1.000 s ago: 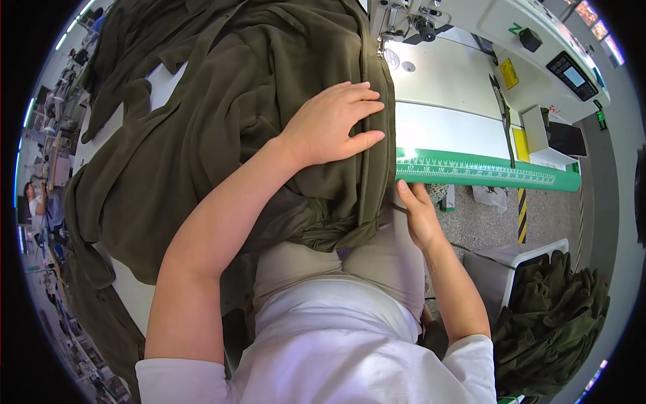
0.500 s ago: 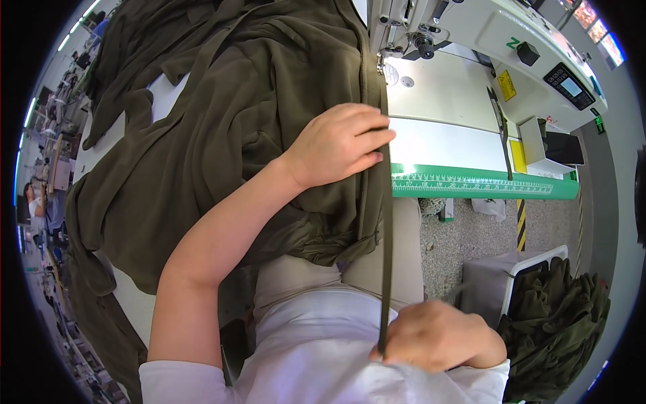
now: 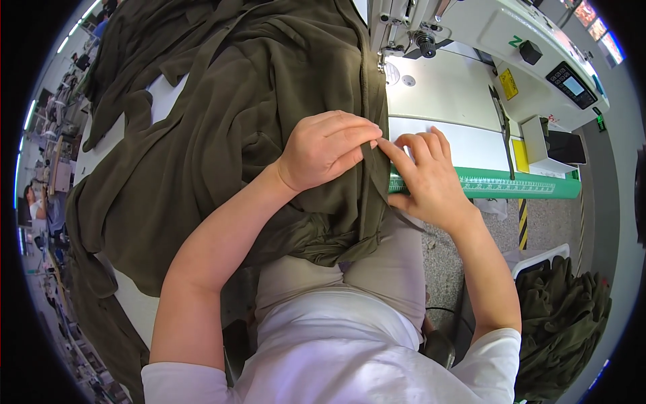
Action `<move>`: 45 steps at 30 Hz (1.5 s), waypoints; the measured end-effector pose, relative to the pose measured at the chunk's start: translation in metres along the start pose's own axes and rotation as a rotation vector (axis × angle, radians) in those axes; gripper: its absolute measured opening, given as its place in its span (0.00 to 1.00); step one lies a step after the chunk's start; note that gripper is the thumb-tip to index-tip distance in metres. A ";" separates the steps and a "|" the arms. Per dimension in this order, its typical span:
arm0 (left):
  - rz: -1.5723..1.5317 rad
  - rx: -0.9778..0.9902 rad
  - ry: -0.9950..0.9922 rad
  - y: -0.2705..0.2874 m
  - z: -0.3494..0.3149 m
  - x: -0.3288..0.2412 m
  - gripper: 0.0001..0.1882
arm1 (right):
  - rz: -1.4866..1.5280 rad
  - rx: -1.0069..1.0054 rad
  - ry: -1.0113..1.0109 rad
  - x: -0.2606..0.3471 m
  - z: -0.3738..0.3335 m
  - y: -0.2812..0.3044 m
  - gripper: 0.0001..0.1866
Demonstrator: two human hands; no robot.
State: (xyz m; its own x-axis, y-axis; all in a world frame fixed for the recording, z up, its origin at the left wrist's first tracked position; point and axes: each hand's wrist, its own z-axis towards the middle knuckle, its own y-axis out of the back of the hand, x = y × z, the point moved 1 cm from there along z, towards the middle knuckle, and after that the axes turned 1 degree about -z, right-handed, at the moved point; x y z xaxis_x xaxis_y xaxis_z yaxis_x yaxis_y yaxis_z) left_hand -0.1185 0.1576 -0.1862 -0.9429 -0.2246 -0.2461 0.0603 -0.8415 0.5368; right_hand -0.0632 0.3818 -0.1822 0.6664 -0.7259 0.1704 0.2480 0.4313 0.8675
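Observation:
A large olive-green garment fabric (image 3: 202, 141) lies gathered over the table and hangs toward my lap. Its right edge runs up to the sewing machine's presser foot (image 3: 381, 66), with a narrow strip of matching fabric (image 3: 378, 185) along it. My left hand (image 3: 330, 149) is closed on that edge, fingers pressed together. Touching its fingertips is the index finger of my right hand (image 3: 425, 172), which is spread with its thumb apart, low by the strip. A loose end of the strip shows below the right thumb.
The white sewing machine (image 3: 488, 30) stands at the upper right. A green ruler edge (image 3: 501, 182) borders its bed. Dark scissors (image 3: 503, 131) and a small white box (image 3: 538, 145) lie to the right. A bin heaped with olive fabric (image 3: 558, 323) stands at lower right.
My right hand has come up from near my waist, where it held the strip stretched down, to beside my left fingertips. My left hand has shifted slightly leftward.

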 end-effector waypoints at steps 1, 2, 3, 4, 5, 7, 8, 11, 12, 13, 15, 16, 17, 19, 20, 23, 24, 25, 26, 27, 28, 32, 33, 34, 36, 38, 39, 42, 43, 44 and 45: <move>-0.005 -0.011 0.009 0.000 0.000 0.000 0.13 | 0.017 0.012 0.016 -0.001 0.004 -0.002 0.28; -0.016 -0.032 0.014 0.000 -0.001 0.001 0.13 | 0.041 0.003 0.012 -0.004 0.008 -0.004 0.28; -0.011 -0.022 0.017 0.000 -0.001 0.001 0.13 | 0.047 0.002 0.036 -0.007 0.011 -0.006 0.27; -0.015 -0.017 0.016 0.000 -0.002 0.001 0.14 | 0.054 0.002 0.060 -0.009 0.014 -0.009 0.27; -0.020 -0.011 0.015 0.000 -0.003 0.001 0.15 | 0.062 0.003 0.083 -0.011 0.016 -0.012 0.26; -0.025 -0.005 0.016 -0.001 -0.004 0.001 0.17 | 0.038 -0.023 0.093 -0.013 0.018 -0.018 0.24; -0.036 0.007 0.004 -0.002 -0.004 0.002 0.15 | 0.009 -0.052 0.106 -0.014 0.018 -0.020 0.22; -0.059 0.033 -0.011 -0.003 -0.006 0.001 0.13 | -0.016 -0.173 0.127 -0.012 0.018 -0.023 0.17; -0.050 0.042 -0.015 -0.003 -0.006 0.000 0.14 | -0.018 -0.269 0.136 -0.012 0.018 -0.022 0.14; -0.041 0.052 -0.021 -0.003 -0.005 -0.001 0.14 | -0.034 -0.344 0.134 -0.011 0.018 -0.021 0.11; -0.037 0.065 -0.023 -0.001 -0.004 -0.002 0.15 | 0.014 -0.325 0.157 -0.012 0.020 -0.021 0.11; -0.055 0.106 0.009 0.001 -0.002 -0.002 0.15 | 0.046 -0.287 0.176 -0.014 0.022 -0.022 0.11; -0.073 0.147 0.039 0.003 0.000 0.001 0.16 | 0.076 -0.251 0.196 -0.015 0.023 -0.022 0.11; -0.093 0.191 0.068 0.004 0.007 0.009 0.16 | 0.082 -0.239 0.196 -0.018 0.023 -0.022 0.11; 0.030 0.193 0.045 0.002 0.013 0.020 0.17 | 0.090 -0.223 0.198 -0.018 0.023 -0.023 0.11; 0.282 0.192 -0.004 -0.005 0.023 0.046 0.19 | 0.104 -0.219 0.193 -0.020 0.022 -0.023 0.10; 0.258 0.242 0.067 -0.008 0.023 0.051 0.19 | 0.108 -0.227 0.181 -0.020 0.021 -0.023 0.10; 0.235 0.291 0.136 -0.011 0.021 0.055 0.20 | 0.111 -0.236 0.170 -0.020 0.021 -0.022 0.10; 0.218 0.363 0.232 -0.014 0.020 0.059 0.20 | 0.111 -0.238 0.169 -0.021 0.021 -0.022 0.10; 0.210 0.343 0.204 -0.015 0.019 0.059 0.20 | 0.113 -0.220 0.160 -0.021 0.021 -0.021 0.09; 0.206 0.313 0.220 -0.016 0.017 0.059 0.20 | 0.117 -0.200 0.150 -0.021 0.021 -0.021 0.08; 0.195 0.266 0.255 -0.017 0.016 0.060 0.21 | 0.154 -0.176 0.128 -0.022 0.022 -0.022 0.09; 0.185 0.280 0.259 -0.017 0.016 0.062 0.22 | 0.170 -0.172 0.119 -0.022 0.022 -0.023 0.10; 0.176 0.294 0.261 -0.017 0.017 0.064 0.22 | 0.171 -0.173 0.118 -0.022 0.022 -0.023 0.10; 0.170 0.292 0.262 -0.018 0.018 0.066 0.22 | 0.191 -0.158 0.106 -0.024 0.022 -0.023 0.11; 0.158 0.295 0.270 -0.018 0.017 0.068 0.22 | 0.202 -0.153 0.096 -0.024 0.023 -0.022 0.11; 0.158 0.289 0.264 -0.019 0.017 0.069 0.22 | 0.200 -0.145 0.093 -0.025 0.023 -0.021 0.11; 0.142 0.292 0.278 -0.019 0.016 0.071 0.22 | 0.197 -0.126 0.086 -0.025 0.025 -0.020 0.11; 0.143 0.292 0.277 -0.019 0.017 0.072 0.22 | 0.202 -0.119 0.082 -0.026 0.026 -0.020 0.12; 0.145 0.287 0.276 -0.020 0.017 0.073 0.22 | 0.206 -0.114 0.079 -0.026 0.027 -0.020 0.12; 0.145 0.283 0.276 -0.020 0.018 0.074 0.22 | 0.217 -0.110 0.073 -0.027 0.028 -0.020 0.12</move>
State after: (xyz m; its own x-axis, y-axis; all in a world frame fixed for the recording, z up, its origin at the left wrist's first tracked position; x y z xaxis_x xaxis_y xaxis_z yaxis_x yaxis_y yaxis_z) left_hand -0.1955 0.1667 -0.2009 -0.8058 -0.4865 -0.3376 0.0577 -0.6319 0.7729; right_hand -0.1059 0.3779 -0.1915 0.7605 -0.5707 0.3098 0.1656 0.6317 0.7573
